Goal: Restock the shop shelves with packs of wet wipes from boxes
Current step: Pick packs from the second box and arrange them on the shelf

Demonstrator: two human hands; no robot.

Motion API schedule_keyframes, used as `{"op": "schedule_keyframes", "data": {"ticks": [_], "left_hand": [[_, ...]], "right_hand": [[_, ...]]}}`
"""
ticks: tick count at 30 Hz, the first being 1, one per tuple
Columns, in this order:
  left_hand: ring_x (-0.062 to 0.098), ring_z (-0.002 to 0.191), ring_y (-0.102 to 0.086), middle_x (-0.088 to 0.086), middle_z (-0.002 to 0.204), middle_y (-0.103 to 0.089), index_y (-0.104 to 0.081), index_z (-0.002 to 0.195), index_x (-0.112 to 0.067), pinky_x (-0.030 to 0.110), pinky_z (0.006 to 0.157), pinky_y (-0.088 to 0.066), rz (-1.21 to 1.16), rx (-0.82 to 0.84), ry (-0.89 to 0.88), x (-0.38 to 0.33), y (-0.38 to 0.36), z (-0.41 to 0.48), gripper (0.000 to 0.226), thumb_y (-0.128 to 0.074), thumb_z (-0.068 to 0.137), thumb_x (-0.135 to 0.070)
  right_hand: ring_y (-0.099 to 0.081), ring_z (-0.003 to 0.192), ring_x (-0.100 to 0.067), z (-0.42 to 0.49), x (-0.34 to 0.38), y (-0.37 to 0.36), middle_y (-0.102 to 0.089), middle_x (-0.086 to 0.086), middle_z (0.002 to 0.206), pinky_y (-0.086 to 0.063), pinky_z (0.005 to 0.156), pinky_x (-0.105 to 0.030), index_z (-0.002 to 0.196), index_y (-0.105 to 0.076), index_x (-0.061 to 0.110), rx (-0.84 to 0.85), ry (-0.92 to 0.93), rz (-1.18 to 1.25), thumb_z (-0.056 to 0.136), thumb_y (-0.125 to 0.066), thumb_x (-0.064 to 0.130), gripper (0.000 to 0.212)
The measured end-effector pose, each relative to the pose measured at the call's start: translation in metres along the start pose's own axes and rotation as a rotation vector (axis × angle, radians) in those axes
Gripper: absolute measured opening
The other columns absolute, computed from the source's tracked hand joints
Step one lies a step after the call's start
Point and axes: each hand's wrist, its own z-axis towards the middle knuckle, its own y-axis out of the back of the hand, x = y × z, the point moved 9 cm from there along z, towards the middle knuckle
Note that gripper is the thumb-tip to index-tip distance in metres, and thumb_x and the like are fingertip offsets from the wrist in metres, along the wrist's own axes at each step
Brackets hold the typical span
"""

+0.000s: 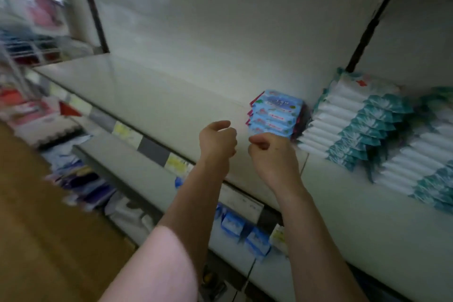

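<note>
A short stack of blue wet wipe packs (275,113) sits on the white shelf (152,95), toward its right part. My left hand (217,141) hovers above the shelf's front, left of the stack, fingers loosely curled and holding nothing. My right hand (272,152) is just in front of the stack's lower edge, fingers curled inward; nothing shows in its grip. Both forearms reach up from the bottom of the view.
Rows of white and teal packs (355,125) fill the shelf to the right of the blue stack. Price labels (176,162) line the shelf edge. Small blue packs (235,224) lie on the lower shelf. A brown cardboard surface (44,228) is at lower left.
</note>
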Motion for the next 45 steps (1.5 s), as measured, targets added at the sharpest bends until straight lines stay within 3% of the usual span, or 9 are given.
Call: {"op": "schedule_keyframes", "data": {"ticks": [6, 14, 18, 22, 28, 30, 39, 41, 45], "left_hand": [[0.014, 0.059, -0.053, 0.004, 0.074, -0.054, -0.059, 0.113, -0.011, 0.018, 0.045, -0.043, -0.160, -0.233, 0.022, 0.020, 0.065, -0.054, 0.026, -0.049, 0.091, 0.000], [0.016, 0.058, -0.054, 0.009, 0.087, -0.063, -0.063, 0.111, -0.011, 0.022, 0.045, -0.041, -0.202, -0.556, 0.035, 0.063, 0.183, -0.133, 0.026, -0.050, 0.090, -0.004], [0.014, 0.056, -0.051, 0.005, 0.074, -0.059, -0.063, 0.105, -0.014, 0.023, 0.048, -0.043, -0.224, -0.709, 0.057, 0.087, 0.249, -0.184, 0.025, -0.052, 0.087, -0.001], [0.014, 0.064, -0.054, 0.004, 0.077, -0.059, -0.063, 0.102, -0.016, 0.025, 0.054, -0.046, -0.248, -0.855, 0.072, 0.113, 0.321, -0.246, 0.024, -0.052, 0.085, -0.003], [0.016, 0.066, -0.055, 0.003, 0.076, -0.058, -0.061, 0.095, -0.020, 0.027, 0.057, -0.047, -0.335, -1.071, 0.109, 0.164, 0.421, -0.365, 0.018, -0.051, 0.087, -0.006], [0.016, 0.066, -0.055, 0.003, 0.078, -0.057, -0.059, 0.093, -0.019, 0.028, 0.060, -0.048, -0.376, -1.137, 0.116, 0.180, 0.450, -0.414, 0.016, -0.050, 0.089, -0.007], [0.013, 0.057, -0.048, 0.001, 0.065, -0.045, -0.060, 0.120, -0.001, 0.023, 0.050, -0.038, -0.487, -1.315, 0.136, 0.245, 0.545, -0.591, 0.036, -0.047, 0.086, 0.000], [0.013, 0.054, -0.047, 0.001, 0.064, -0.045, -0.065, 0.104, -0.005, 0.023, 0.051, -0.041, -0.530, -1.339, 0.152, 0.262, 0.562, -0.616, 0.026, -0.047, 0.086, 0.000], [0.013, 0.056, -0.045, 0.001, 0.066, -0.045, -0.054, 0.080, -0.018, 0.023, 0.052, -0.039, -0.684, -1.358, 0.196, 0.301, 0.582, -0.654, 0.020, -0.047, 0.090, -0.003]], "right_hand": [[-0.057, 0.093, -0.006, -0.045, 0.023, -0.021, -0.069, 0.006, 0.107, -0.039, 0.078, -0.019, 0.109, -0.070, 0.022, 0.174, 0.152, 0.062, 0.089, -0.056, 0.016, 0.025], [-0.064, 0.099, -0.017, -0.136, 0.058, -0.084, -0.071, -0.002, 0.106, -0.047, 0.084, -0.023, 0.107, -0.071, 0.016, 0.495, 0.272, 0.104, 0.088, -0.059, 0.016, 0.023], [-0.064, 0.092, -0.018, -0.200, 0.073, -0.125, -0.071, -0.002, 0.097, -0.049, 0.080, -0.027, 0.102, -0.072, 0.018, 0.652, 0.338, 0.078, 0.087, -0.059, 0.017, 0.021], [-0.066, 0.093, -0.022, -0.284, 0.092, -0.166, -0.071, -0.001, 0.098, -0.055, 0.084, -0.038, 0.102, -0.072, 0.022, 0.824, 0.422, 0.018, 0.085, -0.059, 0.022, 0.021], [-0.062, 0.095, -0.016, -0.426, 0.112, -0.210, -0.069, 0.002, 0.102, -0.050, 0.078, -0.026, 0.107, -0.070, 0.022, 1.075, 0.527, -0.026, 0.090, -0.059, 0.022, 0.021], [-0.064, 0.093, -0.020, -0.482, 0.120, -0.219, -0.070, -0.001, 0.096, -0.054, 0.081, -0.033, 0.101, -0.071, 0.023, 1.156, 0.564, -0.047, 0.087, -0.060, 0.023, 0.018], [-0.064, 0.088, -0.026, -0.694, 0.133, -0.230, -0.070, -0.005, 0.088, -0.055, 0.083, -0.044, 0.080, -0.067, 0.026, 1.417, 0.659, -0.074, 0.088, -0.057, 0.025, 0.012], [-0.063, 0.082, -0.026, -0.727, 0.132, -0.235, -0.069, -0.005, 0.082, -0.054, 0.078, -0.042, 0.072, -0.065, 0.025, 1.438, 0.664, -0.071, 0.086, -0.057, 0.022, 0.016], [-0.055, 0.074, -0.020, -0.783, 0.127, -0.252, -0.063, -0.002, 0.077, -0.047, 0.069, -0.034, 0.084, -0.070, 0.018, 1.517, 0.700, -0.113, 0.086, -0.056, 0.017, 0.014]]}}
